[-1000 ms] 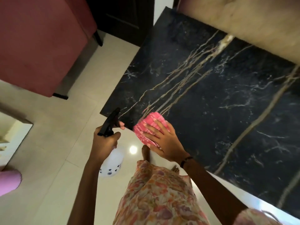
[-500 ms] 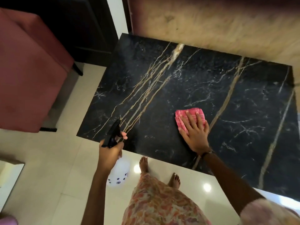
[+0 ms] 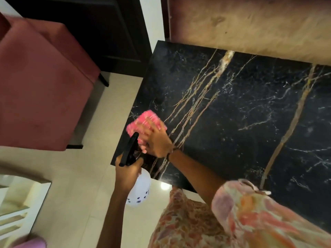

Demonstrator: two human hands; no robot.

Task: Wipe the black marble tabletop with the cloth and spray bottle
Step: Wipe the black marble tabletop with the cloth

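Note:
The black marble tabletop (image 3: pixel 232 122) with gold and white veins fills the right of the head view. A folded pink cloth (image 3: pixel 143 120) lies near its left edge, blurred by motion. My right hand (image 3: pixel 155 140) presses flat on the cloth with straight fingers. My left hand (image 3: pixel 128 173) grips the neck of a white spray bottle (image 3: pixel 139 189) with a black trigger head (image 3: pixel 129 151), held just off the table's near left corner, over the floor.
A red upholstered chair (image 3: pixel 41 83) stands left of the table on the pale tiled floor (image 3: pixel 75 176). A beige wall (image 3: pixel 250 24) runs along the table's far edge. A dark door (image 3: pixel 89 24) is at the back. White shelving (image 3: pixel 16 208) sits bottom left.
My right hand has slid the pink cloth from the table's middle back to its left edge. My left hand still holds the spray bottle by the near corner.

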